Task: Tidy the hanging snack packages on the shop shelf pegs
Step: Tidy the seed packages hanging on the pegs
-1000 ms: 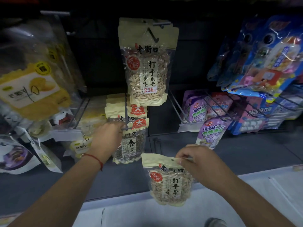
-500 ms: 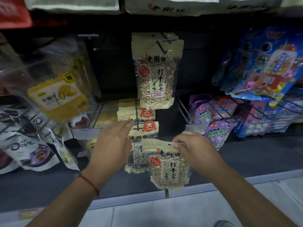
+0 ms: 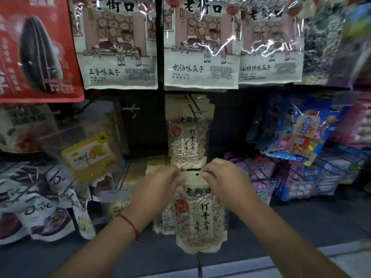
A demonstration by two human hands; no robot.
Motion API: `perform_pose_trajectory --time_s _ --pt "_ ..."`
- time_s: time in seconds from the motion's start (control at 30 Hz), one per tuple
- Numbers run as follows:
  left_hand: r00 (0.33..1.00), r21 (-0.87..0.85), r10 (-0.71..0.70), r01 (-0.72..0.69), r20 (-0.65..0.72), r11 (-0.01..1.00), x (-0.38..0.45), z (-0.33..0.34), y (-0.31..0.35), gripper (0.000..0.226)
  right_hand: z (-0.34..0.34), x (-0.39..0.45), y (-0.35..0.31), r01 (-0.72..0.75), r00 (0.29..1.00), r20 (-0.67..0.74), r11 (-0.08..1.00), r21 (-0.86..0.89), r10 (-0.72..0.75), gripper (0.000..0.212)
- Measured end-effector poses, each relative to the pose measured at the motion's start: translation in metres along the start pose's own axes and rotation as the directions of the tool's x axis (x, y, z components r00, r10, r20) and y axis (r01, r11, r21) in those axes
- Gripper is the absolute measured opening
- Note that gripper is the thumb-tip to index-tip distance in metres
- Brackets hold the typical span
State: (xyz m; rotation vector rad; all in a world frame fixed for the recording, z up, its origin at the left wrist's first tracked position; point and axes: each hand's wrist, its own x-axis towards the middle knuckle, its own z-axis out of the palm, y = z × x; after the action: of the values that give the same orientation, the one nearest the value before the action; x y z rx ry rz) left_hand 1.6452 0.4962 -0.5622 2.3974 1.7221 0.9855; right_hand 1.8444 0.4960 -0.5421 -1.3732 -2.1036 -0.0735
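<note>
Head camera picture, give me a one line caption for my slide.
Both hands, left hand and right hand, pinch the top of a seed packet below the hanging packets.

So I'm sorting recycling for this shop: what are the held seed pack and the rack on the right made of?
Held seed pack: looks like plastic film, a matte cream header over a clear, glossy window showing the seeds. Rack: thin dark wire, probably coated metal, though the blur leaves this open.

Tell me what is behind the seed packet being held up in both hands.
Behind the held seed packet, another clear seed bag shows at its left edge. Both hands, left and right, and the packet hide the peg.
</note>
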Motion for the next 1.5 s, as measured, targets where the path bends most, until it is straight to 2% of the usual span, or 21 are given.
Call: perform_pose_trajectory --time_s 0.17,0.3,0.47,0.57,0.83,1.0,1.2,1.37,1.43,1.5 --pt "0.992 -0.012 -0.002 0.001 -0.129 1.0 0.019 -0.031 0.023 0.012 -0.033 0.021 0.0 0.023 0.997 -0.074 1.0 -0.021 -0.025 0.021" --pt "0.977 0.024 0.017 -0.012 -0.212 1.0 0.045 -0.047 0.033 0.013 -0.05 0.046 0.005 -0.054 0.993 -0.098 0.996 0.067 0.06 0.025" --pt "0.957 0.029 0.027 -0.02 -0.289 0.999 0.079 -0.057 0.037 0.015 -0.06 0.079 0.006 -0.087 0.978 -0.188 0.995 0.047 0.094 0.025" --pt "0.955 0.018 -0.016 0.022 -0.295 1.0 0.096 -0.052 0.034 0.014 -0.053 0.097 0.009 -0.133 0.972 -0.184 0.987 0.092 0.148 0.025" --pt "0.954 0.074 -0.081 0.106 -0.289 0.992 0.127 -0.034 0.022 0.02 -0.043 0.126 0.02 -0.254 0.956 -0.154 0.967 -0.024 0.248 0.039" --pt "0.949 0.055 -0.068 0.089 -0.308 0.995 0.13 -0.032 0.018 0.014 -0.034 0.133 0.029 -0.207 0.963 -0.18 0.978 -0.016 0.201 0.024" --pt "0.933 0.014 -0.076 0.086 -0.352 0.996 0.122 -0.024 0.013 0.017 -0.023 0.132 0.033 -0.166 0.971 -0.18 0.985 -0.038 0.156 0.023" --pt "0.939 0.151 -0.029 0.086 -0.344 0.985 0.137 -0.023 0.01 0.015 -0.019 0.144 0.039 -0.207 0.963 -0.198 0.971 -0.118 0.181 0.022" --pt "0.931 0.173 0.004 0.064 -0.366 0.983 0.142 -0.024 0.011 0.015 -0.015 0.147 0.04 -0.196 0.965 -0.216 0.959 -0.203 0.152 0.024" --pt "0.922 0.171 0.022 0.048 -0.385 0.984 0.143 -0.021 0.012 0.015 -0.012 0.145 0.039 -0.156 0.959 -0.265 0.967 -0.2 0.1 0.024"
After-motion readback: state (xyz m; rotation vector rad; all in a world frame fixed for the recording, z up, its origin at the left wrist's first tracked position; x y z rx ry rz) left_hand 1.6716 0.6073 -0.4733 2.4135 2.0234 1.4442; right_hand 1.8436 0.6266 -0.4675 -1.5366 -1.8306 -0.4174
